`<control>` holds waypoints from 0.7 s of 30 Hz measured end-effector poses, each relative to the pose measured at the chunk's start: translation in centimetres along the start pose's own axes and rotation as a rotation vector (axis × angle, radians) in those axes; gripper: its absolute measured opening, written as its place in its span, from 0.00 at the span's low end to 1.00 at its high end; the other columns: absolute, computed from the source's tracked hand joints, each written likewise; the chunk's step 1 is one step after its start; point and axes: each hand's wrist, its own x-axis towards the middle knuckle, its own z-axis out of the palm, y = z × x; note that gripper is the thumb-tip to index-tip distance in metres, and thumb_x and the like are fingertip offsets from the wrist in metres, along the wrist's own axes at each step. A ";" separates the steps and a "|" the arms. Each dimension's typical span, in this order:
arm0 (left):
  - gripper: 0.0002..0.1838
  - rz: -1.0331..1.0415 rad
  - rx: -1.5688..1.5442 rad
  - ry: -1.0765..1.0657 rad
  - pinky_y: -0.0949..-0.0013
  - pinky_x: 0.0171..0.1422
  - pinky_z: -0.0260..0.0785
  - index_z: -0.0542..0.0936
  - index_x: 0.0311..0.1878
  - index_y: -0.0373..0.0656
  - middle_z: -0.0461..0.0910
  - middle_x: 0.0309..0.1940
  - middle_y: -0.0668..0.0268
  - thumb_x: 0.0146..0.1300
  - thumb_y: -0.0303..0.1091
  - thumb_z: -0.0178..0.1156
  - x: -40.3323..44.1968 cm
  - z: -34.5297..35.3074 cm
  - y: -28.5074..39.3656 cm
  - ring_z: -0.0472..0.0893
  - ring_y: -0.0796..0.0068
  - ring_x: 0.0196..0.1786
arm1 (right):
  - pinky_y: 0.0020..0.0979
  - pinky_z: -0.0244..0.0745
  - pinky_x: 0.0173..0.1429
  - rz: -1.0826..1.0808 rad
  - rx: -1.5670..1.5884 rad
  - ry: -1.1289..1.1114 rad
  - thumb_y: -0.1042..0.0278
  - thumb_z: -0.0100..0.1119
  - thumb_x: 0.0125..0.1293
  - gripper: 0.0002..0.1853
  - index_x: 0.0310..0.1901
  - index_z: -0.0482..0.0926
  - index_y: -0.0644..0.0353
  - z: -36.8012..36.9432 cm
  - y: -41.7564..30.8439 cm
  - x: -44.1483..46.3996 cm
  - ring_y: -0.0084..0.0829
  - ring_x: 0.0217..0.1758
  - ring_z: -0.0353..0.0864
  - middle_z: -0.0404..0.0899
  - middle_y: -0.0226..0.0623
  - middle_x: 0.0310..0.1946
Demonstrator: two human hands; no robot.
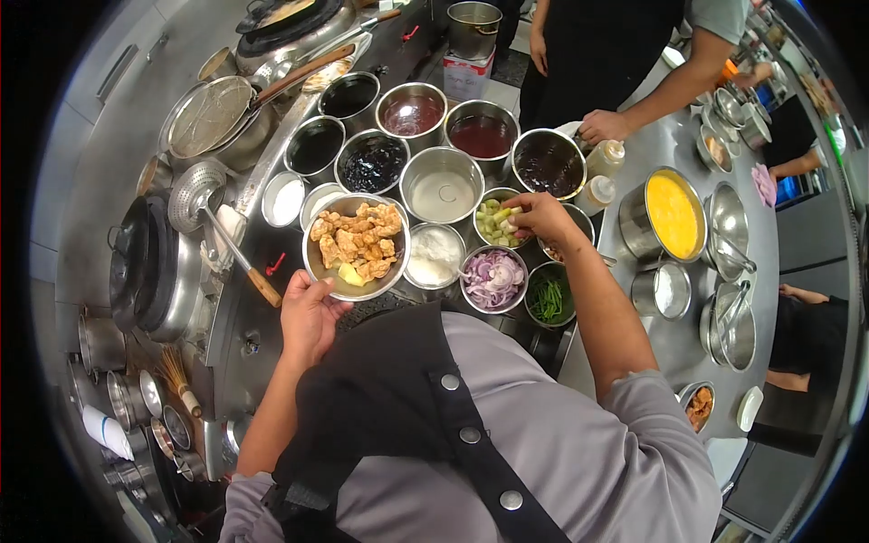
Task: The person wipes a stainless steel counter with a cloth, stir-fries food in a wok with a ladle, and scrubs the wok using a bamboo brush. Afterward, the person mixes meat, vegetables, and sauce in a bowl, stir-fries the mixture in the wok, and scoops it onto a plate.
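My left hand (310, 317) grips the rim of a steel bowl (365, 294) of fried, battered pieces (358, 237), with a pale yellow piece near its front edge. At a bowl of chopped green vegetable (495, 223), my right hand (546, 220) has its fingers bent down over the pieces; whether they pinch one is too small to tell. Just in front stand a bowl of sliced purple onion (493, 280) and a bowl of cut green herbs (549, 296). White powder (435, 256) fills a container between the two hands.
Pots of dark and red sauce (412, 115) stand behind the bowls. Squeeze bottles (606, 158) and a pot of yellow liquid (673, 215) are at the right. A skimmer (192, 197) and strainer lie left. Another person's hand (605, 128) rests near the back pots.
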 end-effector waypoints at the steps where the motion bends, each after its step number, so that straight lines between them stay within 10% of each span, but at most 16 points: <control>1: 0.06 -0.010 0.017 -0.011 0.67 0.35 0.81 0.69 0.38 0.46 0.82 0.38 0.63 0.70 0.23 0.55 0.2 0.3 0.0 0.83 0.74 0.34 | 0.23 0.85 0.37 0.009 0.089 0.013 0.83 0.64 0.62 0.18 0.55 0.83 0.67 0.1 0.2 -0.2 0.23 0.30 0.83 0.84 0.37 0.36; 17: 0.04 -0.103 0.154 -0.131 0.66 0.35 0.81 0.73 0.42 0.44 0.82 0.39 0.62 0.69 0.24 0.58 3.2 2.6 -1.5 0.84 0.68 0.36 | 0.24 0.84 0.42 -0.128 0.372 0.071 0.76 0.62 0.69 0.13 0.53 0.81 0.67 3.2 -5.2 -5.0 0.23 0.39 0.85 0.85 0.36 0.41; 21: 0.06 -0.134 0.134 -0.098 0.65 0.36 0.81 0.72 0.39 0.45 0.79 0.34 0.65 0.67 0.24 0.60 3.4 3.1 -1.0 0.81 0.72 0.33 | 0.25 0.83 0.42 -0.436 -0.102 -0.032 0.72 0.64 0.68 0.15 0.55 0.82 0.65 10.3 -11.5 -5.8 0.23 0.38 0.86 0.87 0.38 0.39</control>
